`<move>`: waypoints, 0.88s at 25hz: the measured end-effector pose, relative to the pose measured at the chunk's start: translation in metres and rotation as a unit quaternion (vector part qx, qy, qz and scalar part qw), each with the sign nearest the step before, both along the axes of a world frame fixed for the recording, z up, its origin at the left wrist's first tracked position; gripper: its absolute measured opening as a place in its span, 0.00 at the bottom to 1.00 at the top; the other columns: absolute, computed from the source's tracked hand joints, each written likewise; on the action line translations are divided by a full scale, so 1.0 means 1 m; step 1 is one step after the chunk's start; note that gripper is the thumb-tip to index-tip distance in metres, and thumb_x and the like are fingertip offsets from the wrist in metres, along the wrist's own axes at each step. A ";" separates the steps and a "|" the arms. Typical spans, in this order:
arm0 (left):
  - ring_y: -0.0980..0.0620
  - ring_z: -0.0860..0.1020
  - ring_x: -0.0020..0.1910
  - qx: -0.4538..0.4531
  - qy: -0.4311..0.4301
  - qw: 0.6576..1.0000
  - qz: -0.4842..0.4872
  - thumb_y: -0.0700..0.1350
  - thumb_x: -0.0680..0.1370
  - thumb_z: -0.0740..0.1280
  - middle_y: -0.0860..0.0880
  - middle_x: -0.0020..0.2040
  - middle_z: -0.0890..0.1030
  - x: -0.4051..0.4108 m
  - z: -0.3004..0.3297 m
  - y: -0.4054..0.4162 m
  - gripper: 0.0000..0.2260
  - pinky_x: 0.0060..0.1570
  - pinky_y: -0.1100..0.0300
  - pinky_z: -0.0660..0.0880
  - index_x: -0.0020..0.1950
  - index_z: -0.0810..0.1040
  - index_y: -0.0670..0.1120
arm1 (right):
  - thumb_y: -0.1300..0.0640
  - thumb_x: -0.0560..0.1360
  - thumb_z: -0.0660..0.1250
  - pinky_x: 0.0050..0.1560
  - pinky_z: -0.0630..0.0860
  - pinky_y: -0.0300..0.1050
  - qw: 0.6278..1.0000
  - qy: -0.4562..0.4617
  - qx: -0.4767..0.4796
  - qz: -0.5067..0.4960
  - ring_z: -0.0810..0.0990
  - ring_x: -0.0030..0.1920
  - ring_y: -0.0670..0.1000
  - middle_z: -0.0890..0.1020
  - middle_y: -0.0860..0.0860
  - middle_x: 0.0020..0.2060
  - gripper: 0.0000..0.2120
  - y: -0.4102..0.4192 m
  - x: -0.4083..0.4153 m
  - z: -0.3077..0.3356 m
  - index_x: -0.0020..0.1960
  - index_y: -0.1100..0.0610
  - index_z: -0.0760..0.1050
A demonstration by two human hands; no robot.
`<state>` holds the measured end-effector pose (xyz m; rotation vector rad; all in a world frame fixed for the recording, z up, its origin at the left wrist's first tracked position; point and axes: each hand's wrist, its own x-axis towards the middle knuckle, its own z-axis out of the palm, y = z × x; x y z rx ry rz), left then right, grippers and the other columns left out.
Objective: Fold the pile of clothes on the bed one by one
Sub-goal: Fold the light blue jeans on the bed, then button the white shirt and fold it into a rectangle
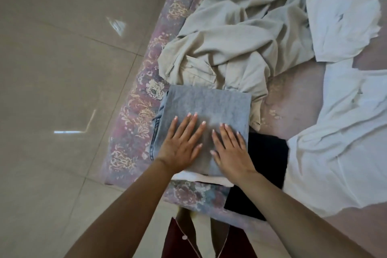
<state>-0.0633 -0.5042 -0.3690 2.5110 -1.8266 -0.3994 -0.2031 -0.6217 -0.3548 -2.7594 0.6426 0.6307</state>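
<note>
A folded grey garment (211, 104) lies on top of a stack near the bed's front edge, over folded blue jeans (157, 130) and a white piece (188, 176). My left hand (181, 146) and my right hand (230, 151) both rest flat on the grey garment, fingers straight, side by side. A folded black garment (266, 165) lies just right of the stack. Behind the stack sits a crumpled beige garment (226, 42) with a pocket. Loose white clothes (339, 128) spread over the right side of the bed.
The bed has a floral pink and grey cover (142, 98) whose edge runs diagonally at the left. Beige floor tiles (62, 69) fill the left side. Another white cloth (339, 10) lies at the back right.
</note>
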 end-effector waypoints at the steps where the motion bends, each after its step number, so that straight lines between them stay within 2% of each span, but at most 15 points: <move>1: 0.43 0.58 0.74 0.006 0.008 1.000 0.025 0.54 0.81 0.46 0.41 0.74 0.64 0.000 -0.005 -0.015 0.24 0.70 0.41 0.52 0.75 0.59 0.46 | 0.49 0.74 0.52 0.68 0.60 0.56 0.999 -0.028 -0.031 -0.009 0.63 0.71 0.57 0.71 0.60 0.69 0.27 -0.015 0.010 -0.002 0.68 0.60 0.72; 3: 0.43 0.58 0.75 0.018 0.023 0.997 0.070 0.56 0.81 0.46 0.42 0.75 0.63 -0.008 -0.021 -0.037 0.26 0.71 0.41 0.49 0.76 0.59 0.47 | 0.54 0.78 0.54 0.74 0.51 0.56 0.997 -0.053 -0.052 -0.029 0.52 0.76 0.56 0.55 0.57 0.76 0.27 -0.053 0.030 -0.006 0.76 0.59 0.57; 5: 0.43 0.58 0.75 0.018 0.022 0.995 0.100 0.56 0.80 0.47 0.43 0.76 0.61 -0.018 -0.038 -0.042 0.26 0.70 0.39 0.49 0.76 0.59 0.48 | 0.55 0.80 0.54 0.74 0.42 0.55 0.996 -0.045 -0.063 -0.048 0.41 0.77 0.54 0.44 0.55 0.77 0.30 -0.098 0.050 -0.007 0.78 0.56 0.46; 8: 0.44 0.57 0.76 -0.003 0.024 0.994 0.107 0.55 0.79 0.49 0.43 0.77 0.59 -0.023 -0.051 -0.037 0.27 0.71 0.38 0.49 0.77 0.59 0.47 | 0.51 0.82 0.52 0.74 0.42 0.56 0.991 -0.039 -0.105 -0.073 0.38 0.76 0.54 0.40 0.55 0.77 0.29 -0.156 0.090 -0.005 0.78 0.53 0.43; 11: 0.44 0.56 0.76 -0.027 0.019 0.993 0.114 0.55 0.79 0.50 0.43 0.77 0.58 -0.022 -0.059 -0.037 0.27 0.71 0.38 0.50 0.77 0.60 0.47 | 0.48 0.81 0.53 0.74 0.43 0.59 0.982 -0.017 -0.075 -0.172 0.36 0.76 0.55 0.38 0.53 0.77 0.31 -0.186 0.123 -0.006 0.78 0.52 0.39; 15: 0.45 0.55 0.76 -0.029 0.013 0.994 0.106 0.56 0.82 0.44 0.43 0.77 0.58 -0.022 -0.062 -0.036 0.26 0.71 0.38 0.50 0.77 0.58 0.47 | 0.45 0.78 0.60 0.73 0.45 0.64 0.989 0.020 -0.117 -0.093 0.35 0.76 0.55 0.37 0.54 0.76 0.38 -0.188 0.124 -0.019 0.77 0.50 0.38; 17: 0.44 0.55 0.76 -0.025 0.013 0.995 0.099 0.57 0.82 0.42 0.43 0.77 0.58 -0.021 -0.064 -0.034 0.27 0.71 0.38 0.51 0.77 0.58 0.47 | 0.47 0.77 0.63 0.71 0.50 0.65 0.985 0.012 -0.130 -0.109 0.39 0.76 0.55 0.40 0.54 0.77 0.38 -0.203 0.117 -0.022 0.77 0.49 0.43; 18: 0.44 0.55 0.76 -0.022 0.009 0.995 0.099 0.57 0.82 0.42 0.43 0.77 0.58 -0.020 -0.064 -0.034 0.27 0.71 0.38 0.51 0.77 0.58 0.46 | 0.50 0.77 0.63 0.70 0.55 0.62 0.985 0.001 -0.111 -0.130 0.44 0.77 0.55 0.46 0.55 0.77 0.34 -0.213 0.114 -0.023 0.77 0.51 0.50; 19: 0.44 0.55 0.76 -0.016 0.010 0.995 0.099 0.57 0.82 0.42 0.43 0.77 0.58 -0.019 -0.064 -0.035 0.27 0.71 0.38 0.51 0.77 0.59 0.46 | 0.54 0.78 0.63 0.68 0.61 0.57 0.986 -0.025 -0.076 -0.147 0.54 0.75 0.56 0.56 0.57 0.75 0.26 -0.222 0.111 -0.027 0.74 0.55 0.59; 21: 0.43 0.56 0.76 -0.006 0.015 0.995 0.095 0.58 0.82 0.42 0.42 0.77 0.60 -0.019 -0.063 -0.035 0.27 0.71 0.37 0.52 0.76 0.60 0.46 | 0.64 0.78 0.60 0.56 0.71 0.51 0.984 -0.092 -0.016 -0.152 0.73 0.62 0.60 0.76 0.62 0.60 0.12 -0.229 0.103 -0.033 0.60 0.62 0.74; 22: 0.43 0.57 0.75 -0.004 0.016 0.996 0.091 0.58 0.82 0.42 0.42 0.76 0.60 -0.019 -0.062 -0.035 0.27 0.71 0.37 0.52 0.76 0.60 0.46 | 0.68 0.76 0.60 0.50 0.73 0.51 0.981 -0.135 -0.004 -0.142 0.77 0.55 0.62 0.79 0.63 0.52 0.09 -0.228 0.098 -0.033 0.54 0.64 0.76</move>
